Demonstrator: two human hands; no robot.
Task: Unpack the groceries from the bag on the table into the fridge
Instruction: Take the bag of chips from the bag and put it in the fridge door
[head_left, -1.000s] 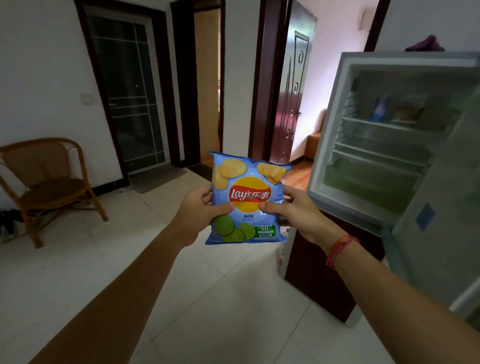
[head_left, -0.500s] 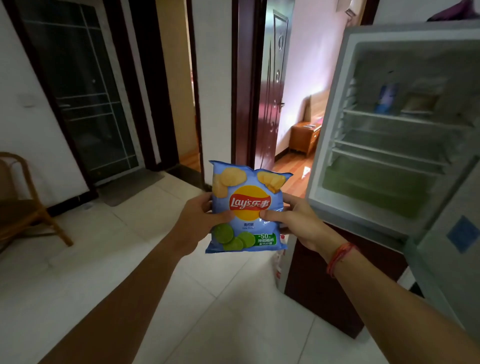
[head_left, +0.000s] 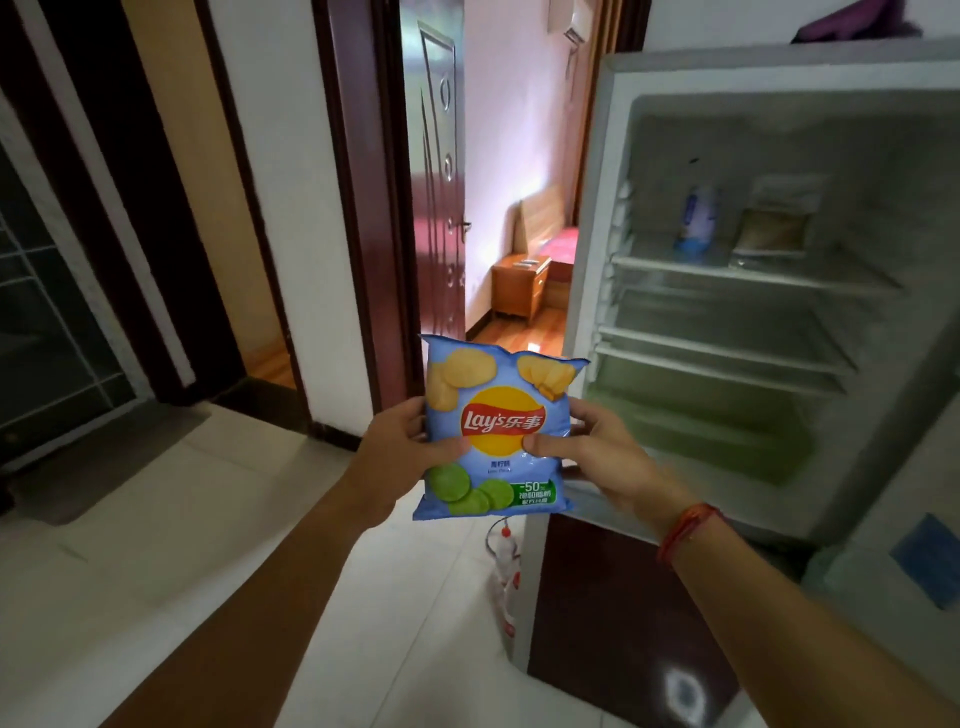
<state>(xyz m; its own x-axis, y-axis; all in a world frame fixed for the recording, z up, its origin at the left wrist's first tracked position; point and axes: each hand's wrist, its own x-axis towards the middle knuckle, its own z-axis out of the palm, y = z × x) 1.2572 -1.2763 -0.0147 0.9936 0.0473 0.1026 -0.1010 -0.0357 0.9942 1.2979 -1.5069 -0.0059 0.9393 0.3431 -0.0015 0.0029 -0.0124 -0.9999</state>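
A light-blue bag of Lay's chips (head_left: 496, 400) is held upright in front of me, just left of the open fridge (head_left: 597, 218). My left hand (head_left: 397, 444) grips its left edge, thumb on the front. My right hand (head_left: 597, 452), a red cord on the wrist, grips the right edge the same way. The fridge compartment shows several wire shelves. On the top shelf stand a blue-and-white bottle (head_left: 696, 218) and a pale packet (head_left: 774, 228). The grocery bag and table are out of view.
The fridge door (head_left: 904, 530) hangs open at the right. Below the open compartment is a dark lower door (head_left: 623, 613). A small bottle (head_left: 506, 577) stands on the tiled floor by the fridge's corner. Behind is an open doorway with a wooden nightstand (head_left: 519, 283).
The view has swung right and closer to the fridge; the wicker chair has left the frame. Both hands keep the same hold on the chips bag, now nearer the fridge opening.
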